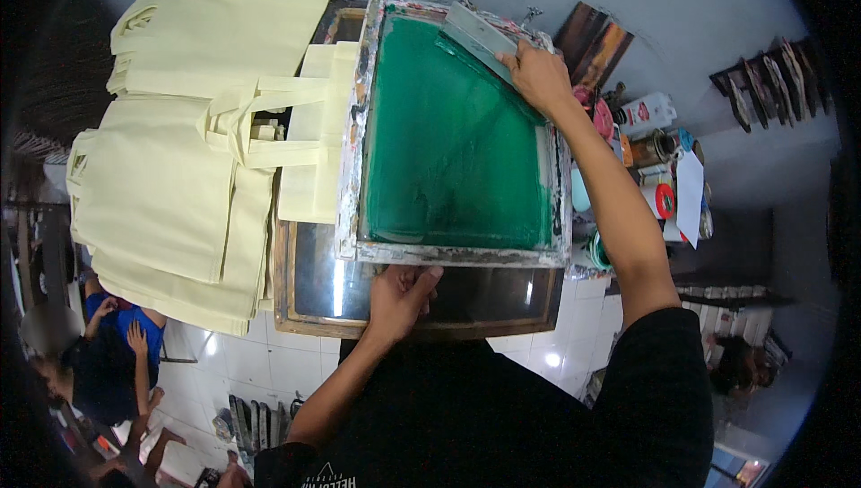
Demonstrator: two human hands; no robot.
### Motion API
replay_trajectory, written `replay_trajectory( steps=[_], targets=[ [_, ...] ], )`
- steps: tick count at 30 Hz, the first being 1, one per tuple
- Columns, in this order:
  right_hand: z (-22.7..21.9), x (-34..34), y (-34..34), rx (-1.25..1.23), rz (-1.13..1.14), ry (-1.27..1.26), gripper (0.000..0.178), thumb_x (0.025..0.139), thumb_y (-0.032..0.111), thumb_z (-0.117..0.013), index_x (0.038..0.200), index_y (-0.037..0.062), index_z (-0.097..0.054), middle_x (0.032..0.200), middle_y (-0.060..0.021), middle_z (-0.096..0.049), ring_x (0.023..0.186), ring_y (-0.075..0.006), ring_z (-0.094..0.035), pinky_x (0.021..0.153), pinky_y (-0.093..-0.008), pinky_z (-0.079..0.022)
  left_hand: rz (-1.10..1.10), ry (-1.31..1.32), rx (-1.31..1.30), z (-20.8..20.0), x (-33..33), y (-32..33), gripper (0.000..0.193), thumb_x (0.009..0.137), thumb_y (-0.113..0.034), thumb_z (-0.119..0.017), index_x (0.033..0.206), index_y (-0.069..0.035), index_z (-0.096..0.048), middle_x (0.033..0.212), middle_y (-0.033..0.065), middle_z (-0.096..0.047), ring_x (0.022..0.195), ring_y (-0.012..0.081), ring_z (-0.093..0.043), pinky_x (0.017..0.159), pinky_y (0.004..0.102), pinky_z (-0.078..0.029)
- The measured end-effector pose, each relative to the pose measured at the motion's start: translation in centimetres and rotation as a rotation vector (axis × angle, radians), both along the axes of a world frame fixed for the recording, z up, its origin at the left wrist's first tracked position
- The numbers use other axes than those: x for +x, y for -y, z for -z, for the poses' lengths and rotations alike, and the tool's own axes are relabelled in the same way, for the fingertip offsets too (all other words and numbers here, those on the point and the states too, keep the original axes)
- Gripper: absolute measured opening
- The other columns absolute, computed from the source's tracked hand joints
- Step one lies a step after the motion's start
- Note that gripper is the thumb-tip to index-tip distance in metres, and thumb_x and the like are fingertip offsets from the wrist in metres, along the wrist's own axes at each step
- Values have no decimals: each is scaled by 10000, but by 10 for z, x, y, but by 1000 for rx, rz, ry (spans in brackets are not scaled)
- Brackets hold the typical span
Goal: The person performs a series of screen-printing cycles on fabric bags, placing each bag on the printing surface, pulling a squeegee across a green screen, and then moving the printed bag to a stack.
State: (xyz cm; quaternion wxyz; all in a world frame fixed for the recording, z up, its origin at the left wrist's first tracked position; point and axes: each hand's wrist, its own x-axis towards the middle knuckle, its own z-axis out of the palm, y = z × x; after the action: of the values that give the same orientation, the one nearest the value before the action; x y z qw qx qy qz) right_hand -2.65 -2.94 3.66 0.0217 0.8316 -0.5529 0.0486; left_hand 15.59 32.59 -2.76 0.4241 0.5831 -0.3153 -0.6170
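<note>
Here the green printing screen (457, 138) lies flat on the glass-topped table (314, 282). The right hand (538, 75) grips the squeegee (480, 35) at the far edge, and the left hand (399, 295) curls around the near frame edge. Pale cloth bags (188, 138) pile up beside it.

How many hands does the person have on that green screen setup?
2. The left hand grips the frame at its near edge; the right hand holds the squeegee at the far corner.

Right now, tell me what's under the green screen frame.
A cream bag sticks out from under the screen frame, on a glass-topped table. The covered part of the bag cannot be seen.
</note>
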Motion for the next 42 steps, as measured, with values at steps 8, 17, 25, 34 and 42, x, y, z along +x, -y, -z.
replay_trajectory(
  steps=[8, 17, 25, 34, 42],
  targets=[
    [-4, -12, -103, -6, 173, 3, 451, 1012, 379, -571, 1003, -70, -621, 841, -306, -701, 813, -492, -699, 756, -578, -548, 47, -84, -78, 0, 9, 2, 367, 991, -302, -675, 1055, 56, -625, 709, 78, -654, 535, 119, -593, 486, 301, -466],
    [-10, -12, -193, 70, 421, 8, 402, 1023, 342, -558, 1007, -59, -590, 887, -331, -698, 857, -512, -692, 799, -590, -532, 26, -91, -73, -1, 8, 1, 411, 978, -333, -692, 1031, 70, -633, 703, 79, -648, 541, 122, -589, 495, 294, -472],
    [-4, 6, -181, 101, 540, 162, 481, 1000, 359, -588, 1044, -116, -644, 978, -360, -692, 970, -538, -666, 882, -565, -516, 39, -128, -79, 5, 7, 1, 446, 974, -381, -689, 1016, 60, -644, 708, 83, -654, 554, 123, -593, 518, 301, -480],
    [-54, 36, -189, 217, 212, 499, 340, 1003, 277, -626, 1007, -63, -622, 864, -241, -670, 821, -456, -621, 683, -476, -454, 87, -13, -56, 8, 15, -1, 449, 983, -379, -682, 1017, 68, -649, 741, 89, -669, 594, 144, -613, 543, 331, -495],
    [26, 8, -202, -76, -249, 410, 156, 986, 169, -630, 1078, 43, -636, 942, -235, -685, 870, -446, -657, 726, -523, -509, -32, -124, -35, 0, -1, 0, 367, 1004, -342, -671, 966, 23, -655, 737, 85, -669, 587, 122, -607, 512, 293, -464]
  ],
)
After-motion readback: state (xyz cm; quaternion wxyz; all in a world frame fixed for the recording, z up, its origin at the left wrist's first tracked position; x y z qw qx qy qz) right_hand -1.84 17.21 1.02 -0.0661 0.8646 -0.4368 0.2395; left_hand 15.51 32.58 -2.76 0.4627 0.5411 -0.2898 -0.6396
